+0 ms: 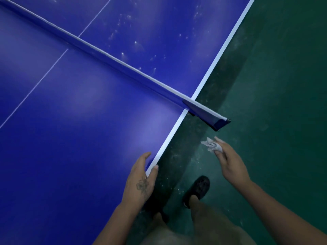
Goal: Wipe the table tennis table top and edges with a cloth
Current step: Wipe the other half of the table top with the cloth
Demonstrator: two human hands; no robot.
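Where the cloth (211,145) lies: pinched by right hand (230,162) fingers (220,142), beside the net (210,118) end.
Left hand (141,179): rested open on bench (88,138) edge.

The flat blue table tennis table top (79,138) has a white border stripe, a thin white centre line, and pale speckles beyond the blue white-topped net (123,65). Off the net's end: green floor (283,85), crumpled pale grey cloth (211,145).
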